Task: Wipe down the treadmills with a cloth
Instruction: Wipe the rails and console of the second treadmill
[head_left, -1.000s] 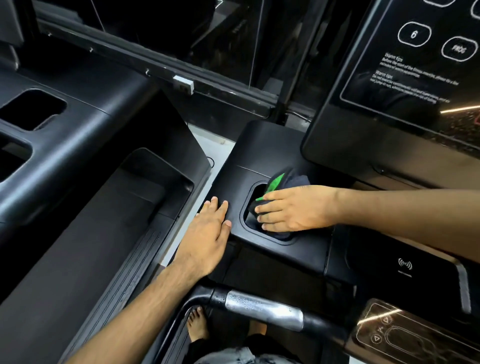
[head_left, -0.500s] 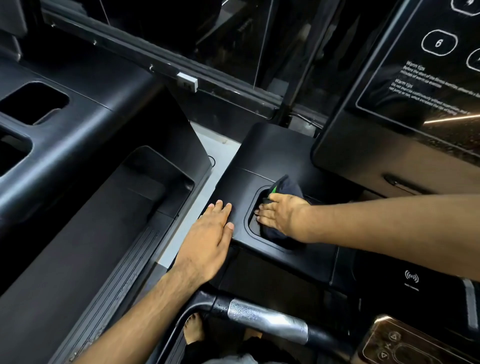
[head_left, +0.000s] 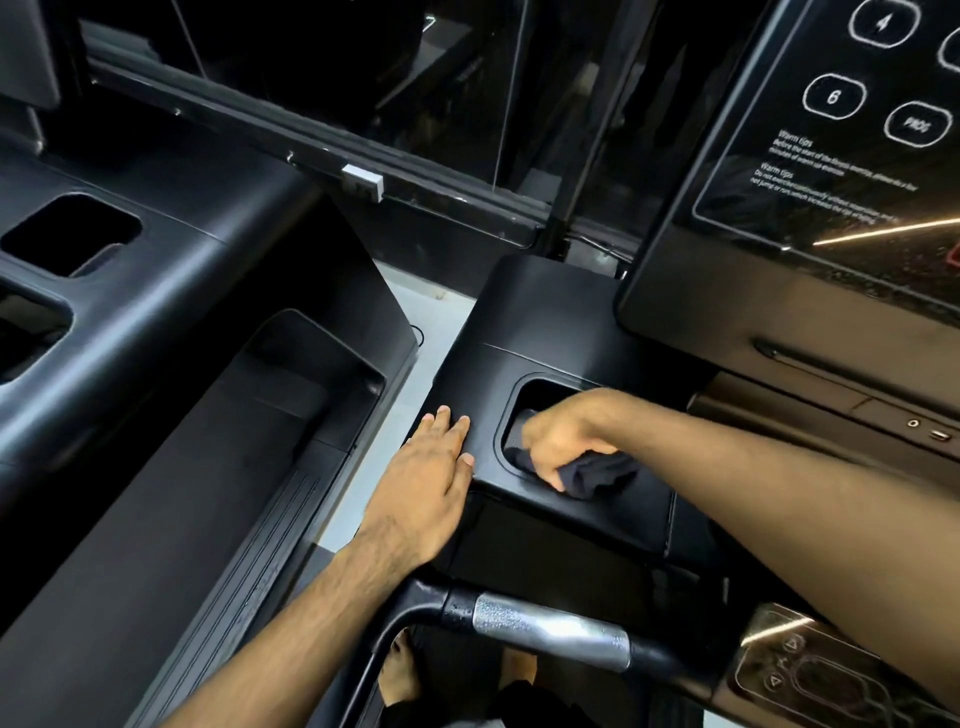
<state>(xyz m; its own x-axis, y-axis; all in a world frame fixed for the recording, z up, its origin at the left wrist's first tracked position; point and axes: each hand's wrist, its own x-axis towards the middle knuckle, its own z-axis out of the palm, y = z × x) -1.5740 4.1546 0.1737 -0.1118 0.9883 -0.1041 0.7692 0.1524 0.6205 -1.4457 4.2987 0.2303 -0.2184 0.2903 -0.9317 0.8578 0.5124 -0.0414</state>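
Presently the right hand (head_left: 563, 436) grips a dark cloth (head_left: 592, 475), fingers curled round it, partly inside the cup-holder recess (head_left: 530, 400) of the treadmill console (head_left: 545, 322); left hand (head_left: 423, 488) rests flat beside the recess, fingers straight.

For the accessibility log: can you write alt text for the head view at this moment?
A person's right hand holds a dark cloth in the cup holder recess of a black treadmill console, while the left hand rests flat beside it. Below is a silver-banded handlebar.
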